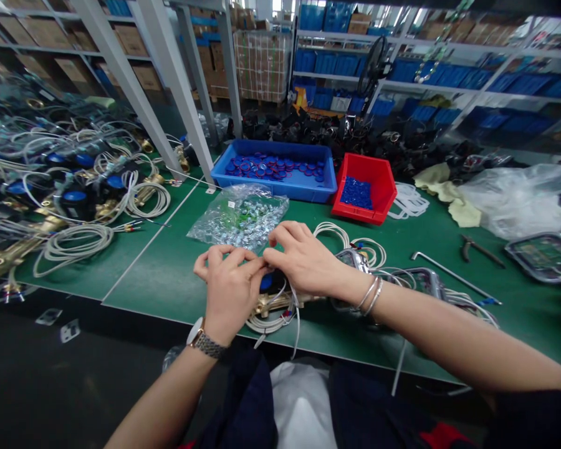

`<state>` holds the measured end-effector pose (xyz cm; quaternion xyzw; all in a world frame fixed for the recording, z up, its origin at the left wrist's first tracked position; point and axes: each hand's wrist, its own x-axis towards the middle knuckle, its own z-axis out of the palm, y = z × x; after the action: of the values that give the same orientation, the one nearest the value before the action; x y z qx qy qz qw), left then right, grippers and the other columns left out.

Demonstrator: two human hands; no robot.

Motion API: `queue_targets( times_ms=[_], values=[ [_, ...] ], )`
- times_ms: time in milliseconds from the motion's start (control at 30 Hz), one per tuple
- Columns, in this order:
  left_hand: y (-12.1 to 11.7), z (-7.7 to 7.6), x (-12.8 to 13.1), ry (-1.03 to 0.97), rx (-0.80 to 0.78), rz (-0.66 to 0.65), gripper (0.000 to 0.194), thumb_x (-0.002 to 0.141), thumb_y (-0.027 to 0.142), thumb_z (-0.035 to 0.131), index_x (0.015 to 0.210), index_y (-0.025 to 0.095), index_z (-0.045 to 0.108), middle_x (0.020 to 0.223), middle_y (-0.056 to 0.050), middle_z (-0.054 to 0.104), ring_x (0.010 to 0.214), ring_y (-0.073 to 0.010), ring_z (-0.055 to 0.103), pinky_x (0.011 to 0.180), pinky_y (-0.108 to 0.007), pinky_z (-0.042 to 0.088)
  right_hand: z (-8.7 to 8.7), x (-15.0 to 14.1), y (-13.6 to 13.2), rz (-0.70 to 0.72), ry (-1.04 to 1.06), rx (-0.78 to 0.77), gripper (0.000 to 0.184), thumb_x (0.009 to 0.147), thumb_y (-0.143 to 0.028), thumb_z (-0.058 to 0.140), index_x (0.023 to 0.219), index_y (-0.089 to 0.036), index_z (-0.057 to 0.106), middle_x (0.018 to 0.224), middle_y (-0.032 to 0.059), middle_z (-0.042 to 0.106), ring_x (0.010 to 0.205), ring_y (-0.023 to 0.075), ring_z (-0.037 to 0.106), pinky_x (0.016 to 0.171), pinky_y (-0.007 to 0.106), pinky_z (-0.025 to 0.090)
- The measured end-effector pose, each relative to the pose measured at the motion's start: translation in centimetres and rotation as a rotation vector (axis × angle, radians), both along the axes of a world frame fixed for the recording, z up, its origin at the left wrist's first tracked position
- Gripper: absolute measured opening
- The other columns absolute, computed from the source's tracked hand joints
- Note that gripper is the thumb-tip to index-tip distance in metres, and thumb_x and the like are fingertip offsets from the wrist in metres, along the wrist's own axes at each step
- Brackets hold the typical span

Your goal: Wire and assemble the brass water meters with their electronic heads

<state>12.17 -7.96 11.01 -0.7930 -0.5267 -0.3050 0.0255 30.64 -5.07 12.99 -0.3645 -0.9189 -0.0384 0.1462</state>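
My left hand [231,284] and my right hand [303,255] meet at their fingertips, both closed in a pinch. What the fingers hold is too small or hidden to make out. Just beneath them lies a brass fitting [272,304] with a black and blue top [267,282], partly covered by my hands. A coiled white cable [265,325] lies around its near side. Behind my fingers sits a clear plastic bag [243,218] of small shiny and green parts.
A blue tray [280,187] of blue discs and a red bin [386,199] of small blue pieces stand behind. Brass units with cables [75,199] crowd the left. Rightward lie a metal rod [453,275], pliers [481,249], a clear-lidded box [546,257] and plastic wrap [523,199].
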Motion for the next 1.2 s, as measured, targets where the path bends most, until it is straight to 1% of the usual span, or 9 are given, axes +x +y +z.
queue_targets(
  times_ms=[133, 233, 433, 567, 667, 767, 900, 1033, 1200],
  values=[
    [-0.3, 0.1, 0.7, -0.027, 0.046, 0.083, 0.009, 0.09, 0.029, 0.072, 0.085, 0.03, 0.079, 0.087, -0.002, 0.075, 0.106, -0.0315, 0.051, 0.095, -0.055, 0.026, -0.4, -1.2, -0.6, -0.223, 0.094, -0.224, 0.025, 0.103, -0.023, 0.046, 0.085, -0.016, 0.063, 0.1, 0.0114, 0.055, 0.098, 0.0267, 0.043, 0.087, 0.043, 0.042],
    [-0.4, -0.1, 0.7, -0.02, -0.012, 0.091, 0.011, 0.092, 0.03, 0.069, 0.099, 0.031, 0.078, 0.103, -0.003, 0.075, 0.111, -0.0318, 0.053, 0.098, -0.055, 0.028, 0.1, -0.8, -0.7, -0.295, 0.164, -0.327, 0.027, 0.104, -0.028, 0.045, 0.089, -0.016, 0.064, 0.104, 0.0117, 0.055, 0.101, 0.026, 0.044, 0.092, 0.044, 0.043],
    [0.6, -2.4, -0.8, -0.092, -0.251, -0.264, 0.054, 0.092, 0.033, 0.066, 0.143, 0.026, 0.051, 0.136, -0.007, 0.064, 0.124, -0.0264, 0.057, 0.108, -0.047, 0.038, 3.9, 9.1, -0.1, -0.283, 0.138, -0.382, 0.02, 0.099, -0.027, 0.058, 0.116, -0.018, 0.064, 0.123, 0.0112, 0.058, 0.117, 0.0263, 0.051, 0.106, 0.046, 0.042],
    [0.8, -3.7, -1.4, -0.118, -0.196, -0.297, 0.047, 0.095, 0.034, 0.062, 0.14, 0.025, 0.056, 0.131, -0.007, 0.065, 0.12, -0.0247, 0.06, 0.107, -0.042, 0.043, 4.3, 17.0, -1.6, -0.264, -0.062, -0.683, 0.067, 0.082, -0.031, 0.079, 0.145, -0.029, 0.053, 0.144, 0.0085, 0.056, 0.133, 0.0294, 0.05, 0.112, 0.047, 0.041],
    [0.4, -3.8, -2.1, -0.12, -0.132, -0.282, 0.048, 0.092, 0.037, 0.067, 0.137, 0.024, 0.059, 0.124, -0.007, 0.068, 0.113, -0.0239, 0.063, 0.101, -0.036, 0.048, 2.9, 18.8, -3.4, -0.332, -0.07, -0.781, 0.108, 0.07, -0.024, 0.088, 0.16, -0.034, 0.03, 0.158, 0.0086, 0.043, 0.144, 0.0308, 0.043, 0.116, 0.046, 0.038],
    [-0.1, -3.6, -3.7, -0.086, -0.061, -0.203, 0.049, 0.09, 0.041, 0.07, 0.135, 0.025, 0.062, 0.117, -0.007, 0.07, 0.105, -0.0252, 0.066, 0.096, -0.037, 0.05, 1.6, 17.8, -4.9, -0.367, -0.002, -0.769, 0.114, 0.07, -0.027, 0.09, 0.162, -0.036, 0.023, 0.158, 0.0093, 0.041, 0.143, 0.0303, 0.046, 0.113, 0.043, 0.042],
    [-0.7, -3.6, -6.9, -0.024, -0.021, -0.058, 0.051, 0.091, 0.046, 0.068, 0.137, 0.025, 0.06, 0.117, -0.009, 0.07, 0.104, -0.0286, 0.067, 0.094, -0.041, 0.05, 0.6, 14.9, -6.0, -0.393, 0.004, -0.604, 0.108, 0.071, -0.053, 0.089, 0.158, -0.027, 0.032, 0.144, 0.0146, 0.055, 0.131, 0.0323, 0.056, 0.106, 0.044, 0.047],
    [-0.3, -3.9, -10.1, 0.006, 0.025, 0.115, 0.05, 0.093, 0.052, 0.065, 0.138, 0.033, 0.057, 0.12, -0.006, 0.07, 0.107, -0.0315, 0.065, 0.091, -0.044, 0.051, 0.0, 10.5, -6.7, -0.493, -0.178, -0.377, 0.108, 0.073, -0.079, 0.071, 0.151, -0.012, 0.04, 0.105, 0.0181, 0.073, 0.097, 0.0376, 0.072, 0.08, 0.045, 0.055],
    [0.2, -3.0, -11.9, 0.016, 0.008, 0.239, 0.049, 0.094, 0.053, 0.061, 0.137, 0.031, 0.057, 0.124, -0.005, 0.068, 0.109, -0.0346, 0.063, 0.091, -0.05, 0.05, 0.4, 4.5, -6.9, -0.528, -0.316, -0.29, 0.085, 0.081, -0.087, 0.05, 0.123, -0.013, 0.057, 0.078, 0.0136, 0.074, 0.066, 0.0357, 0.073, 0.052, 0.035, 0.043]
  ],
)
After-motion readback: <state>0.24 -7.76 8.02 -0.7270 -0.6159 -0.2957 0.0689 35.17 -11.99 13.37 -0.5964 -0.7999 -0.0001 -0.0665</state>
